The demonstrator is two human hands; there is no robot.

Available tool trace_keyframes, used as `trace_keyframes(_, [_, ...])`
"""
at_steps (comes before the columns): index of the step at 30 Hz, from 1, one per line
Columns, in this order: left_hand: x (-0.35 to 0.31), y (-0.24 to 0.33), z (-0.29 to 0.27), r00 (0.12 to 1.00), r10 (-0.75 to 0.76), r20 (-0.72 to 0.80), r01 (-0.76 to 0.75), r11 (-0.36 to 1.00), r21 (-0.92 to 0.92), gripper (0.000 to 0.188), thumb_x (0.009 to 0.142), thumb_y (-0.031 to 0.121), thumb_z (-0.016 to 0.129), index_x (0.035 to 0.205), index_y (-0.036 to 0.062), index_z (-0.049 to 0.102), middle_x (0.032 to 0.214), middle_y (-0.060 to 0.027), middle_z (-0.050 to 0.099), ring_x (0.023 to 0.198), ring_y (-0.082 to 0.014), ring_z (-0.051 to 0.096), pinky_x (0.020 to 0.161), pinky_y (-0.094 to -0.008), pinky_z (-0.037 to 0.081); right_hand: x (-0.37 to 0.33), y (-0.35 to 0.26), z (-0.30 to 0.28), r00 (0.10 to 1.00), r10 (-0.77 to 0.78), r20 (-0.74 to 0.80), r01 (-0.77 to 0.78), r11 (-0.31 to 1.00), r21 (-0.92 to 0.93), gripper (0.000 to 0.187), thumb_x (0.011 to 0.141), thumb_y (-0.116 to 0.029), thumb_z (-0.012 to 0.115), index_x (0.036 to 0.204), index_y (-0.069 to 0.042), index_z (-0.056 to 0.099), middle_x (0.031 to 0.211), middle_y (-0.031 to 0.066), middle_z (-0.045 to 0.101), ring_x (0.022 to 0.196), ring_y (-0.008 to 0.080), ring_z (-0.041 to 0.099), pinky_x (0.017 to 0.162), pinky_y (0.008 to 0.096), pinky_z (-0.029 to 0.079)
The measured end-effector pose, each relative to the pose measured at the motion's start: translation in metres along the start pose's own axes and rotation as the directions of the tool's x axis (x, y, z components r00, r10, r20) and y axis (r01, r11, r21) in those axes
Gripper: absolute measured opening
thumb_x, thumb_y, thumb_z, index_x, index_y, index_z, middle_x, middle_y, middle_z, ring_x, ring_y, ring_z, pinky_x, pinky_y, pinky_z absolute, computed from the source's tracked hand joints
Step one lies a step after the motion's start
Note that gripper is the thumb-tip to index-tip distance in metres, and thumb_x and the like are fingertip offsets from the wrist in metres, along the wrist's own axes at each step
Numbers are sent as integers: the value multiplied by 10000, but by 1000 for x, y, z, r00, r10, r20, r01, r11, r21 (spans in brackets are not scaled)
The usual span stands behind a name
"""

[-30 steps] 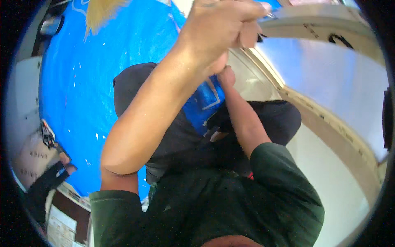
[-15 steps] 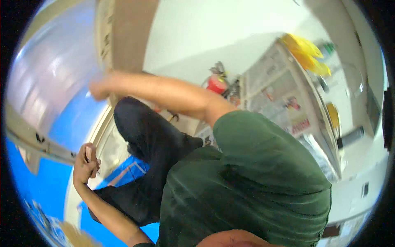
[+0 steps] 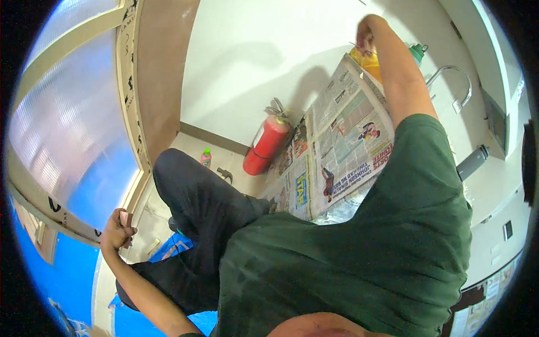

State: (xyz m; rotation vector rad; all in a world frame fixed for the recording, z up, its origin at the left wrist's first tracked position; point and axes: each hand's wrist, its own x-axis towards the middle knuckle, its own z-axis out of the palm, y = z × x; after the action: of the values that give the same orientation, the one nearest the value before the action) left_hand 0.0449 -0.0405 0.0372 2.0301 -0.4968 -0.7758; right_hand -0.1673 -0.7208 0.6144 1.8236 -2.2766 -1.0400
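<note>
- Left hand (image 3: 115, 233) has a grip on a small pinkish-brown block (image 3: 126, 220), right by the pale frame (image 3: 128, 84) of a see-through panel
- Right hand (image 3: 366, 38) is up by a yellow bag (image 3: 366, 63), fingers curled, can't tell if it's gripping anything
- Newspaper (image 3: 337, 143) near that bag, red fire extinguisher (image 3: 268, 145) just beside it

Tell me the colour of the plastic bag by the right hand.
Yellow: the plastic bag, seen best in the head view.
</note>
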Motion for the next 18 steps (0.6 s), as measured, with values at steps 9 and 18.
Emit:
trace_keyframes(9, [-4,-5,-14,989,95,-112,-80,988,133,690,707,40,839,1324,50,530,825,-125,665,591,-229,637,502,-404,515,-5,51,31,990,-109,94,89,977,193,158,931,-159,699,1030,-35,701,1164,179,720,1039,364,698,865,567,575])
trace_keyframes(18, [8,-10,-8,976,194,-103,-195,981,-2,882,711,276,847,1472,29,476,1107,-166,716,946,-282,710,860,-407,566,-153,-67,-43,895,-384,-228,390,920,-18,202,887,-124,684,1068,-36,673,1241,231,709,1171,384,696,901,619,586])
